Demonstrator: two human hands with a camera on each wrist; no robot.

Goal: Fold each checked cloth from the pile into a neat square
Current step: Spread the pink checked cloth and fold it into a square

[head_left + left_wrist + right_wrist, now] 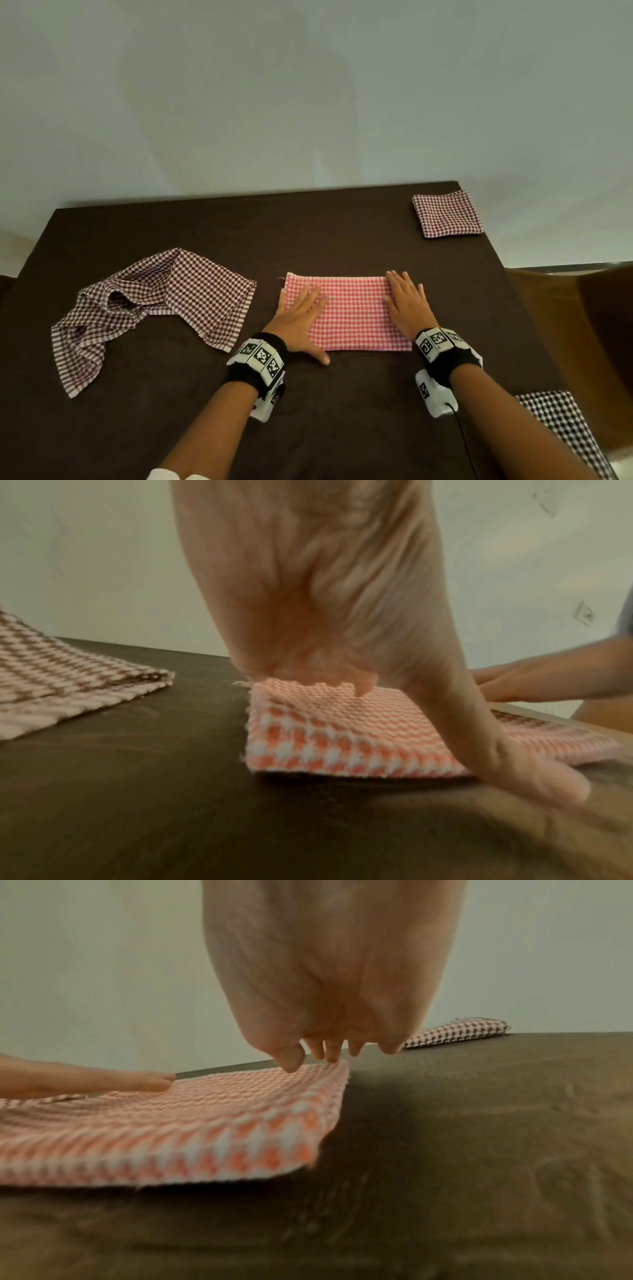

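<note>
Seen from above, looking forward and down at a dark brown table.

Nearest, at the near right corner: a dark checked cloth, partly out of view, fold state unclear.

Just beyond the wrists, in the middle of the table: a pink checked cloth, folded to a long rectangle, lying flat. Long axis running left to right, straight across in front of both hands. Left hand flat on the left end, fingers straight and spread, thumb stretched along the near edge and onto the table. Right hand flat on the right end, fingers straight and close together, tips at the far edge. Neither hand gripping anything; both only pressing down. Each hand equally near its own end, bare cloth between them.

Likely step: smoothing the rectangle ahead of the last fold. Judged next move: one short end carried sideways over the other, halving the long axis into a square; either hand well placed for it.

Left of this, well apart: a brown checked cloth, loose and rumpled, not yet folded.

Farthest, at the far right corner: a brown folded square, apparently finished.

Behind the table, a plain pale wall.
</note>
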